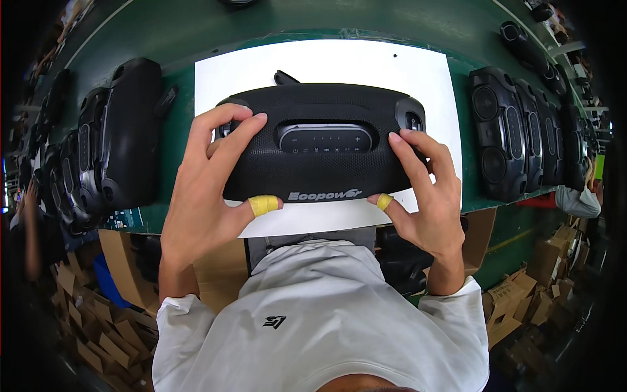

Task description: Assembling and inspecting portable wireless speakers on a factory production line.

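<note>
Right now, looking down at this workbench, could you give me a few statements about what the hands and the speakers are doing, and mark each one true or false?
1. Both hands grip one black speaker, the left hand at its left end and the right hand at its right end. True.
2. The speaker lies on a white sheet. True.
3. The thumbs wear red tape. False: the tape on the left thumb and the right thumb is yellow.
4. The bench holds only this one speaker. False: a row of black speakers stands to the right and another row to the left.
5. The bench top is green. True.
</note>
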The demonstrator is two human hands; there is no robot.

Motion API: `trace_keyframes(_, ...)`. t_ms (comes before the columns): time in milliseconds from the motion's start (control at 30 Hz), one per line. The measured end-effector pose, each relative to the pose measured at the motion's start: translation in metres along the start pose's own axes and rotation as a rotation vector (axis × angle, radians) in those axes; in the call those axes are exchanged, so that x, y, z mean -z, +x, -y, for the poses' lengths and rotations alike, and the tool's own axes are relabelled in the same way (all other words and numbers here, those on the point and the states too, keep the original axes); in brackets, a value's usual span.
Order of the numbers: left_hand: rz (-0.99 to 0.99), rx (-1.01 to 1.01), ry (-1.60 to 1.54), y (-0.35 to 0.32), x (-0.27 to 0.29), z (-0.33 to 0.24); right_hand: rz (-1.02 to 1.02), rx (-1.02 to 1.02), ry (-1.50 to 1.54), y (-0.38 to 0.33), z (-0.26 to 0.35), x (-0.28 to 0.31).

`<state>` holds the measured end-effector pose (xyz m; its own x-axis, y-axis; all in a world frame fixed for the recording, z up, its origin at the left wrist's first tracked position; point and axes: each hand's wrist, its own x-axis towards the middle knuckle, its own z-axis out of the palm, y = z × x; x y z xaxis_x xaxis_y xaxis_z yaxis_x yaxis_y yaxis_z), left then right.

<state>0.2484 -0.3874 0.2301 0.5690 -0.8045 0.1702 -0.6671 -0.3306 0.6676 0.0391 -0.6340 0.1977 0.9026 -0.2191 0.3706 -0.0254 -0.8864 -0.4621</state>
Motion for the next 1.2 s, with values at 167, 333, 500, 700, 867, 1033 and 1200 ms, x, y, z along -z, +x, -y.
trace_keyframes(167, 0.068, 0.071, 0.018, 0.001, -0.001, 0.001, 0.048, 0.023, -0.165, 0.007, 0.009, 0.006)
trace_keyframes(333, 0.13, 0.022, 0.26, 0.006, -0.004, -0.011, 0.114, -0.035, -0.141, 0.02, 0.001, -0.005)
trace_keyframes(500, 0.246, 0.053, 0.554, 0.01, 0.001, -0.024, 0.082, -0.03, -0.233, 0.015, -0.005, -0.018)
trace_keyframes(700, 0.224, -0.154, 0.622, 0.052, 0.009, -0.019, -0.014, 0.012, -0.218, 0.008, -0.012, -0.026)
trace_keyframes(867, 0.433, -0.358, 0.311, 0.137, -0.047, 0.002, -0.033, 0.032, -0.232, 0.006, -0.016, -0.029)
trace_keyframes(1033, 0.372, -0.204, 0.483, 0.146, -0.08, -0.001, 0.019, 0.035, -0.182, 0.007, -0.024, -0.025)
trace_keyframes(1200, 0.336, -0.248, 0.476, 0.146, -0.078, -0.002, 0.012, -0.302, 0.299, 0.036, -0.045, -0.014)
